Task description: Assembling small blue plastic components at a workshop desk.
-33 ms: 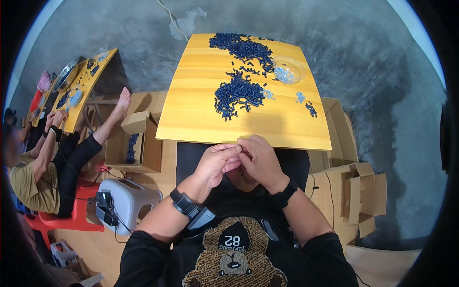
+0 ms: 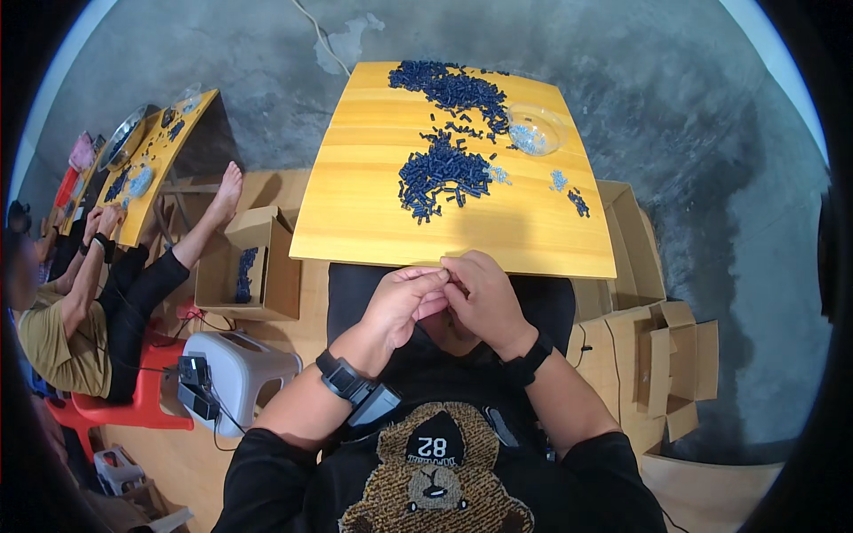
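At the near edge of the yellow wooden table [image 2: 355, 213], my left hand [image 2: 400, 302] and my right hand [image 2: 486, 298] meet fingertip to fingertip. Both hands are closed in a pinch, and whatever they hold is too small and hidden to name. Beyond them lies a heap of small dark cylindrical pieces [image 2: 435, 176], with a larger dark heap [image 2: 458, 93] at the far edge. Small pale pieces [image 2: 499, 175] lie beside the nearer heap. A clear round bowl [image 2: 553, 133] at the far right contains more pale pieces.
Small pale [image 2: 558, 180] and dark clusters [image 2: 578, 204] lie near the table's right side. Cardboard boxes [image 2: 271, 289] stand left and right [image 2: 684, 360]. A grey stool [image 2: 240, 364] carries black devices. Another person [image 2: 71, 329] sits at a second table [image 2: 147, 200] on the left.
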Available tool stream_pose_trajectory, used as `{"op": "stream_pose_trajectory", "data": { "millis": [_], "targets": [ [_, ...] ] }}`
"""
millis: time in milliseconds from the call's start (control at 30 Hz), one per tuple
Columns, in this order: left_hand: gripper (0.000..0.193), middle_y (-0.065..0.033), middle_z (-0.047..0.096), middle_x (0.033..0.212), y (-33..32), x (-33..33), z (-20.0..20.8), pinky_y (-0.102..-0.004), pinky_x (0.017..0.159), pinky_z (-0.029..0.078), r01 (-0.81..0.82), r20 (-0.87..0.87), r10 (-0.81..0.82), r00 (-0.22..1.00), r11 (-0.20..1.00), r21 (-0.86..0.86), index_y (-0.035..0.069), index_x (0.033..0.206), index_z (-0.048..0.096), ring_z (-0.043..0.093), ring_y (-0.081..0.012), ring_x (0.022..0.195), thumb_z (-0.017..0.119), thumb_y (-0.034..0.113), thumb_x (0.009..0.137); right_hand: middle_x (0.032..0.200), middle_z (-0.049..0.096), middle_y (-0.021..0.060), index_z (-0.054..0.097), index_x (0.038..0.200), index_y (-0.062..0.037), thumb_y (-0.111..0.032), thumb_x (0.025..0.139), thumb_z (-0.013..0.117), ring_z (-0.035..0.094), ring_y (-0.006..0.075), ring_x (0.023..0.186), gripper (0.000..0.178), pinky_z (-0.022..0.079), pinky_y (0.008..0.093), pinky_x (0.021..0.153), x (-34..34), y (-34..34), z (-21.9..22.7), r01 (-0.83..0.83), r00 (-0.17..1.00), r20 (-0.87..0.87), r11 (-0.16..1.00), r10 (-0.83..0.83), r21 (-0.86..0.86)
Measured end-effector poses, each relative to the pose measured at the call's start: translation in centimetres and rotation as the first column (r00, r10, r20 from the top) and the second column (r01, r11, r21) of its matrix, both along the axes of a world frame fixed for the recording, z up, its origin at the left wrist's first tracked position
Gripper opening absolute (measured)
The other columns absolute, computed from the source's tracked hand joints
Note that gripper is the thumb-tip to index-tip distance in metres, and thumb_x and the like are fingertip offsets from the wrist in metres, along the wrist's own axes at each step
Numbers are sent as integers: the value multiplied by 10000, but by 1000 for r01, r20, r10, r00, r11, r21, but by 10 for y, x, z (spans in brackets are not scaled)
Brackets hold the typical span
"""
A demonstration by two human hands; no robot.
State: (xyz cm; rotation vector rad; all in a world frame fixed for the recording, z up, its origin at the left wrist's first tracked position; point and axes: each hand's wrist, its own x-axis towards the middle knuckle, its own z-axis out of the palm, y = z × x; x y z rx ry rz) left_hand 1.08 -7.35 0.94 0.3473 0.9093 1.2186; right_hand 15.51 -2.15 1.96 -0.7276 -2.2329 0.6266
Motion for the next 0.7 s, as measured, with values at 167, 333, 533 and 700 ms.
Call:
{"op": "stream_pose_trajectory", "data": {
  "millis": [167,333,533,700],
  "targets": [
    [148,-97,644,938,-1,-1,0,-232,702,518,-16,7,15,1000,1000,9,-14,962,617,628,-139,821,574,82,857,783,550,111,571,979,-11,-14,687,626,545,272,757,298,456,350,676,-1,-2,3,41,998,-45,999,-40,6],
    [136,-72,647,902,-5,1,1,-226,700,507,-59,-114,59,992,998,8,6,942,633,614,-117,791,584,102,859,811,553,130,562,997,-7,-27,688,624,545,298,781,316,457,361,692,1,0,6,-13,1000,-5,997,14,75],
    [121,-35,643,855,-8,6,7,-204,666,508,-87,-183,91,979,996,26,19,919,636,605,-88,734,572,109,870,840,522,158,538,923,18,-72,722,581,507,330,847,225,425,390,741,1,-4,14,-58,996,71,993,51,105],
    [115,-31,636,839,-11,10,5,-191,650,501,-87,-174,83,981,996,-15,15,918,631,596,-82,722,563,94,872,831,512,158,519,866,11,-76,730,569,497,334,846,169,419,395,745,7,-4,19,-113,977,189,991,96,77]
  ]
}}
